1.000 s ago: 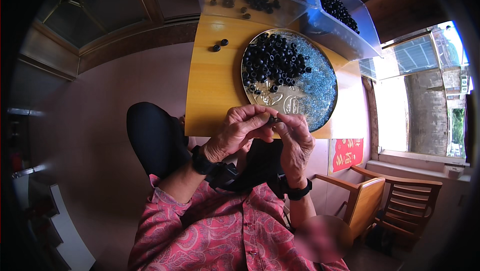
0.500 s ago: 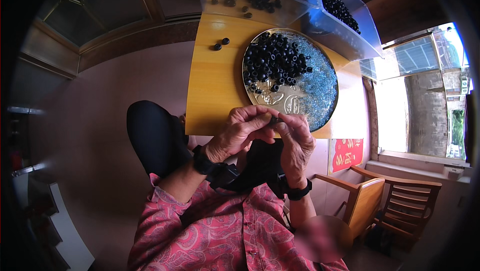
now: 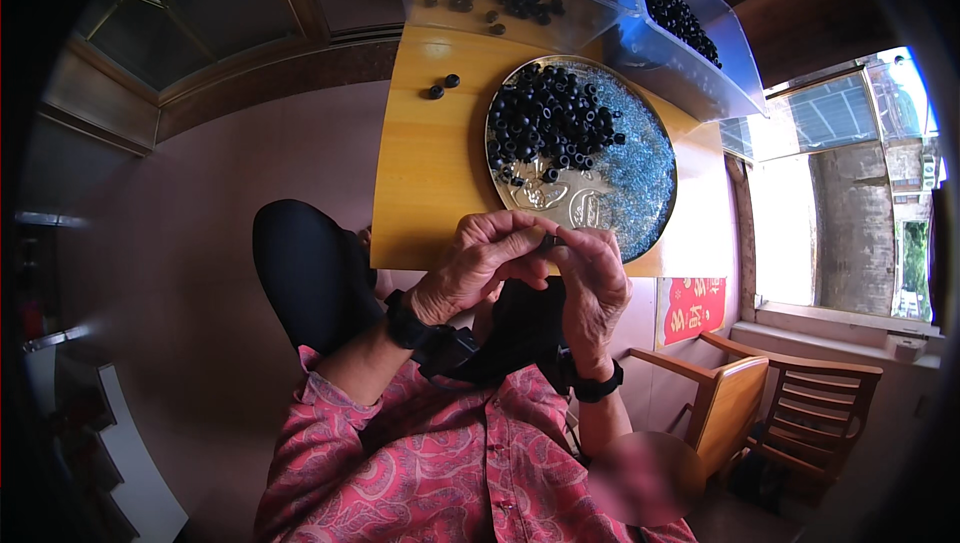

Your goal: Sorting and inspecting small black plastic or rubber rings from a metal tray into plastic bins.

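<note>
At the near edge of the table my left hand (image 3: 490, 255) and my right hand (image 3: 594, 288) meet, thumbs and fingertips pinched together. A small black cap (image 3: 550, 241) shows between them, mostly covered by the fingers. Just beyond lies a round metal tray (image 3: 545, 198) with embossed shapes. Its left and far part carries a heap of hollow black caps (image 3: 550, 113). Tiny clear-blue pieces (image 3: 640, 163), like beads, spread over its right side.
Two loose black caps (image 3: 444, 88) sit on the yellow table (image 3: 410, 173) left of the tray. Behind stand a clear plastic bin (image 3: 590, 33) with scattered black caps and a bluish bin (image 3: 735, 88) holding many. Wooden chairs (image 3: 740, 393) are at the right.
Hardly anything differs. The fingers have shifted very slightly around the small black cap; tray, heap and bins stay in place.
</note>
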Available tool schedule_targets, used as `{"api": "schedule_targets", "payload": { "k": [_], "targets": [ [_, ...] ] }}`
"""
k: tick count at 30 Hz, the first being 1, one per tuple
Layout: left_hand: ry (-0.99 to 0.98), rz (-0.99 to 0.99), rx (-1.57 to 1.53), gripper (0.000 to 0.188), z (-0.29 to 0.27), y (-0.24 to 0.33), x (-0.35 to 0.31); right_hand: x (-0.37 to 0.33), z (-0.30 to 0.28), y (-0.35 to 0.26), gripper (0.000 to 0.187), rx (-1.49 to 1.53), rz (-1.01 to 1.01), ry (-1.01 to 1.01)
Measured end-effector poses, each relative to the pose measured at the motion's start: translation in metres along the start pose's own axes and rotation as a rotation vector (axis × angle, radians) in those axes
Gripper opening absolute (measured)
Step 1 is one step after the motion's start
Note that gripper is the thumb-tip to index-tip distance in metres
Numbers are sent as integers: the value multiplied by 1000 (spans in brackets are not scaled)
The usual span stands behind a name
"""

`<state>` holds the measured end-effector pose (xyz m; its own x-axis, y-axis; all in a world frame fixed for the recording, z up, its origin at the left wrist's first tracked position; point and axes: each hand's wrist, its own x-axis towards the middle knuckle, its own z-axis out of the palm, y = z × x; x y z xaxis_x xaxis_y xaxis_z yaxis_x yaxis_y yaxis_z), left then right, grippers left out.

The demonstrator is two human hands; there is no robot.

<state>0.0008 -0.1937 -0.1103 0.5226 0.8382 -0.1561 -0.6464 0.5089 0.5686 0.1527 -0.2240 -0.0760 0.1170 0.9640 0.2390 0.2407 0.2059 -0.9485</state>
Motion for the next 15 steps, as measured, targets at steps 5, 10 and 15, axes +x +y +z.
{"api": "schedule_targets", "payload": {
  "k": [5, 10, 15],
  "targets": [
    [-2, 0, 0, 25, 0, -1, 2, -2, 2, 3, 18, 174, 88, 44],
    [4, 8, -25, 25, -2, -2, 1, -3, 2, 2, 18, 202, 115, 28],
    [-12, 14, -26, 24, -3, -4, 2, -3, 1, 2, 18, 215, 129, 31]
  ]
}}
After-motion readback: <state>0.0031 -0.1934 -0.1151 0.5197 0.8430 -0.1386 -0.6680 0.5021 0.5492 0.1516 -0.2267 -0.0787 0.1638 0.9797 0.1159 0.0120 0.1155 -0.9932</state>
